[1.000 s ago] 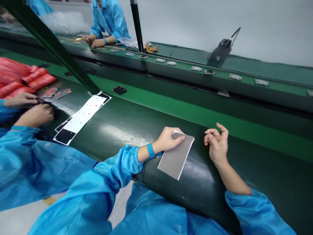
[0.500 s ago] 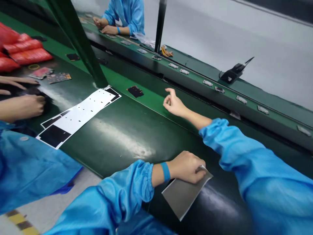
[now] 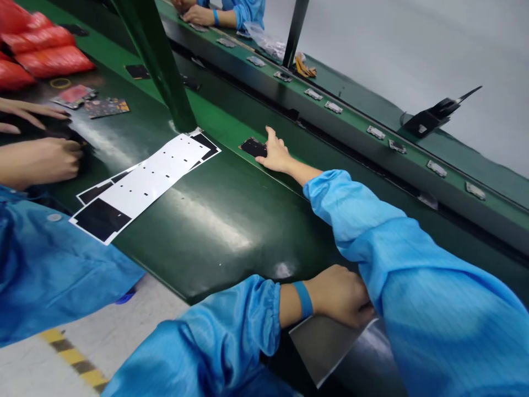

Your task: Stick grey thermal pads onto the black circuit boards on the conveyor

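Observation:
My left hand [image 3: 341,295], a blue band at its wrist, is closed on a grey sheet [image 3: 326,344] with a pale edge, low over the dark green tabletop. Its fingertips are partly hidden by my right sleeve. My right hand [image 3: 276,151] reaches out to a small circuit board with a black face [image 3: 253,147] on the bright green strip. Thumb and forefinger are apart at the board's right end; whether they press on it I cannot tell. White sheets with black rectangles [image 3: 155,176] lie overlapped to the left.
A green post [image 3: 165,71] rises behind the sheets. At left are a co-worker's hands [image 3: 41,160], loose circuit boards [image 3: 107,106] and red wrapped bundles [image 3: 53,55]. Small boards [image 3: 375,132] line the raised ledge, near a black device [image 3: 430,118]. Another person's hands [image 3: 198,14] are at the back.
My right hand has moved left along the green strip to the black-faced board, its fingers spreading from a curl. My left hand still holds the grey sheet. The view has shifted.

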### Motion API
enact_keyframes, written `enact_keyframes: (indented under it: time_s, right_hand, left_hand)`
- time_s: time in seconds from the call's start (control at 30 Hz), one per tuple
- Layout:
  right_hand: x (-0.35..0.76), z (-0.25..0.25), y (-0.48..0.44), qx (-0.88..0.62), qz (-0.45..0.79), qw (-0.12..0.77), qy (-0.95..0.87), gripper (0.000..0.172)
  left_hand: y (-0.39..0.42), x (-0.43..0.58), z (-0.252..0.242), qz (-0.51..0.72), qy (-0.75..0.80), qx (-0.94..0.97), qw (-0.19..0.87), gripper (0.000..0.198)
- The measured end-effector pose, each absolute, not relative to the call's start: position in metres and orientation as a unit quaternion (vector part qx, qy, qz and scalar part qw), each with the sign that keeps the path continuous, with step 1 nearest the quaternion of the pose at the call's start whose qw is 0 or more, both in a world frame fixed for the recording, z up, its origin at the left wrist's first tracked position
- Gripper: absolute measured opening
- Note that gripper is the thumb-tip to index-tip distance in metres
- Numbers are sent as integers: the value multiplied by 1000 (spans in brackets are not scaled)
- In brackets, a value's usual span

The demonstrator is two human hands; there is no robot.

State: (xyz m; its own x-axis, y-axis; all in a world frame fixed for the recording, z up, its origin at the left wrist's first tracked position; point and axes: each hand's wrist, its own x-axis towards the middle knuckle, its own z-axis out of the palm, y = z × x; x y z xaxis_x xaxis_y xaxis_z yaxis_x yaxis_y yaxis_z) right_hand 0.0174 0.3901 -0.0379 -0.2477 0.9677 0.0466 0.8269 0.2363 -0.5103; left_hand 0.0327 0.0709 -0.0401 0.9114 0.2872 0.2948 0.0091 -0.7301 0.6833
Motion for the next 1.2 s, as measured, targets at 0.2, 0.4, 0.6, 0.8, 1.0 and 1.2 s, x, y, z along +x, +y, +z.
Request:
enact_keyframes:
  time_s: [0.2, 0.4, 0.6, 0.8, 1.0, 1.2]
  right_hand:
    - [101, -34, 363, -545, 183, 152, -804, 115]
    - [145, -18, 356, -577, 198, 232, -757, 83]
    - [112, 13, 350, -610, 353, 260, -661, 10]
    - [79, 12, 338, -574, 392, 202, -690, 22]
    - [80, 0, 335, -583, 380, 170, -698, 18]
    - [85, -2, 324, -620, 373, 183, -666, 12]
  left_hand:
    - [69, 28, -27, 182, 87, 921, 333, 21]
    - [68, 27, -28, 186, 88, 919, 337, 17]
    - [69, 26, -28, 177, 87, 918, 344, 20]
    - [71, 25, -27, 180, 89, 913, 355, 21]
    - [71, 25, -27, 187, 91, 909, 360, 21]
    - [72, 25, -24, 182, 90, 914, 350, 20]
